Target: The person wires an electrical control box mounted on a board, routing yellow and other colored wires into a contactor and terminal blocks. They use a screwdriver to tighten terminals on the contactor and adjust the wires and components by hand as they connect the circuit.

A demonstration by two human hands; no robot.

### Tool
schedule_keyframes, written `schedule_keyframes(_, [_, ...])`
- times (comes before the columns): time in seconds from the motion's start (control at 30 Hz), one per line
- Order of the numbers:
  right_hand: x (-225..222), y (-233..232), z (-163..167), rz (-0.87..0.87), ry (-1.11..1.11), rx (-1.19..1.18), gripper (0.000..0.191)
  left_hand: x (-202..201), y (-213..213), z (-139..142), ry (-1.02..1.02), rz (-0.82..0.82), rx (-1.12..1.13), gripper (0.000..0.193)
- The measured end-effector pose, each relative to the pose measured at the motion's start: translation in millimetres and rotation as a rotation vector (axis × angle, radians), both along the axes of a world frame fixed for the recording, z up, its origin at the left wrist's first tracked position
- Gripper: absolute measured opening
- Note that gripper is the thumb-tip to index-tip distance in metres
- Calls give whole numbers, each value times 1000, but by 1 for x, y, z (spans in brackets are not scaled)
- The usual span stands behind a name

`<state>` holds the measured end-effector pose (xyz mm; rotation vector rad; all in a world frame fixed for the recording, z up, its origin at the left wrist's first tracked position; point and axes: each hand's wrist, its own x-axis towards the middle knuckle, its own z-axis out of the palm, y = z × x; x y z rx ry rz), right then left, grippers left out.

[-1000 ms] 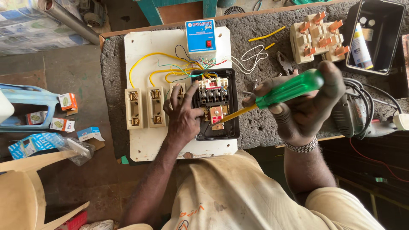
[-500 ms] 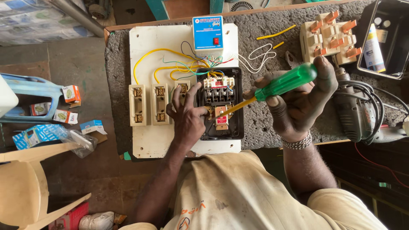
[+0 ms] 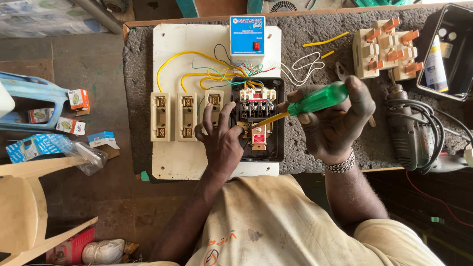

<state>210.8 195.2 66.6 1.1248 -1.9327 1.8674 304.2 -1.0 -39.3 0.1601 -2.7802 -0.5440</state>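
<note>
My right hand [image 3: 337, 123] grips a green-handled screwdriver [image 3: 315, 100]; its yellow shaft slants down-left into the black starter box [image 3: 278, 148], and the tip is on a small part by my left fingers. My left hand [image 3: 222, 143] lies flat on the white panel board [image 3: 177, 49], fingers spread, fingertips at the box's left edge and on the nearest cream fuse holder [image 3: 214, 106]. Two more cream fuse holders [image 3: 173, 116] stand to the left. Yellow, green and red wires [image 3: 197, 66] run up to a blue-and-white control unit [image 3: 247, 38].
A cream switch block with orange levers [image 3: 387, 49], loose yellow wire pieces [image 3: 325, 42] and white wire [image 3: 303, 66] lie on the grey bench. An electric drill with black cable [image 3: 411, 130] and a black tray [image 3: 451, 49] sit right. Small cartons [image 3: 74, 111] and a plastic chair [image 3: 24, 207] are left.
The view has shifted a little and drawn closer. My right hand has lowered the screwdriver slightly, keeping its tip in the black box. My left hand stays flat on the panel.
</note>
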Motion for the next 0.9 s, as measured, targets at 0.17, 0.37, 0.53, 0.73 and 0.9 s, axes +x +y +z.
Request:
schedule_keyframes(0.17, [1,-7,-1,7,-1,3,72,-1,1,1,-5,27,41,18])
schedule_keyframes(0.37, [2,-7,-3,-51,32,31,74,8,-1,-4,44,-1,154,20])
schedule_keyframes(0.53, [2,-8,-5,5,-7,-4,75,9,1,-7,77,29,168,22])
schedule_keyframes(0.73, [1,-8,-7,-5,-3,11,74,10,0,-9,81,30,149,24])
schedule_keyframes(0.9, [0,-9,-7,7,-15,15,73,10,0,-9,85,30,155,24])
